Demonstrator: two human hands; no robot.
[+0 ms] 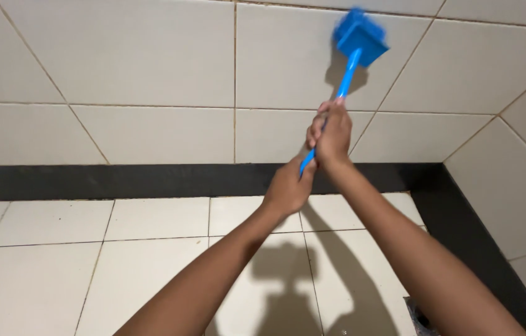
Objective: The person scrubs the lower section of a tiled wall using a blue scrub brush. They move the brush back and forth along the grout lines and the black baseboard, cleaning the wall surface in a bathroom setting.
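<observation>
Gripping a Blue Brush Against the Tiled Wall

Both arms extend forward. Right hand (331,134) is closed around the handle of the blue long-handled brush (355,53); left hand (289,186) is clenched on the handle end, at 7 o'clock from the right. Brush head presses on the white wall tiles (151,56) at 1 o'clock.

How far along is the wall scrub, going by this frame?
Done: can't tell; the wall tiles look uniformly pale, with no foam or wet streaks visible. In hand: left hand and right hand both grip the blue brush, its blurred head against an upper tile. Left: unclear; floor tiles and dark skirting band show nothing either way.
</observation>
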